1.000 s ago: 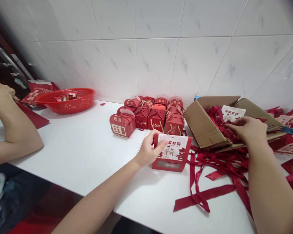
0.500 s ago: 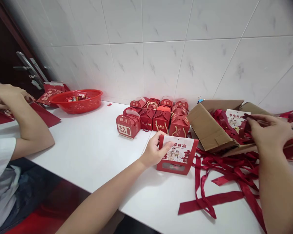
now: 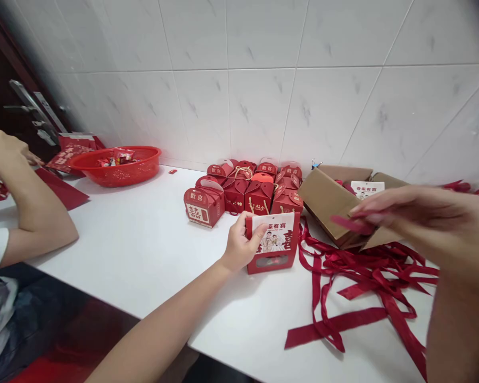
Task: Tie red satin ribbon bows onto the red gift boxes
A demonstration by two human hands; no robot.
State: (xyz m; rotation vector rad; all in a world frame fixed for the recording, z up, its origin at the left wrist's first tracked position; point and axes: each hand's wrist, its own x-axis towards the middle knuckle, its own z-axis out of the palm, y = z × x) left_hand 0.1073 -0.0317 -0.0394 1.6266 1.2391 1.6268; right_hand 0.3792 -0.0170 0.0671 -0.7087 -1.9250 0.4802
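My left hand [image 3: 241,242] grips the upper left edge of a red gift box [image 3: 273,261], its thumb pressing on the white card [image 3: 277,234] at the front. The card carries a cartoon couple and red characters, and a clear window shows low on the box. It stands upright on the white table. To the right, my right hand [image 3: 435,229] pinches a piece of red ribbon [image 3: 353,224], somewhat blurred, in front of the open cardboard box [image 3: 327,205]. Below that hand lies a tangled heap of red ribbons [image 3: 367,276].
Several small red boxes [image 3: 259,194] stand grouped near the tiled wall. A red plastic basket [image 3: 143,165] with wrapped sweets sits farther left. Another person's arm [image 3: 35,202] rests at the table's left end beside red packaging [image 3: 62,186].
My right hand has come out of the cardboard box toward me, bringing a ribbon piece with it. The view has shifted slightly; my left hand still holds the gift box.
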